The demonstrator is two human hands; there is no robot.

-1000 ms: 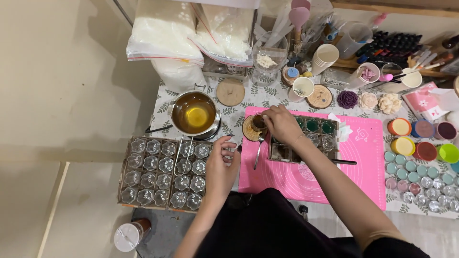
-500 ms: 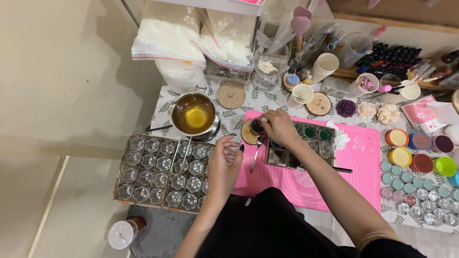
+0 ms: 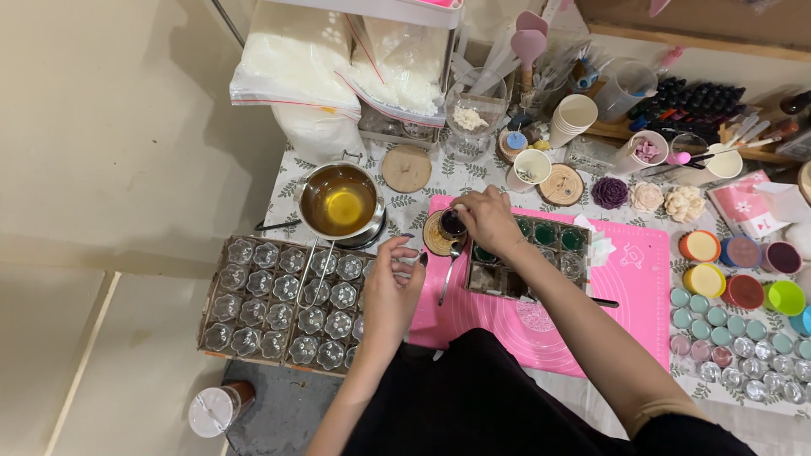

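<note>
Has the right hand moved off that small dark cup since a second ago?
No. The right hand stays on the small dark cup on its round wooden coaster, at the pink mat's upper left corner, as before.

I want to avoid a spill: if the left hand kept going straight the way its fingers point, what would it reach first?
The left hand points up the table, holding a small clear cup. Straight on, it would probably meet the pot of yellow liquid at its near rim first, though depth is hard to judge.
</note>
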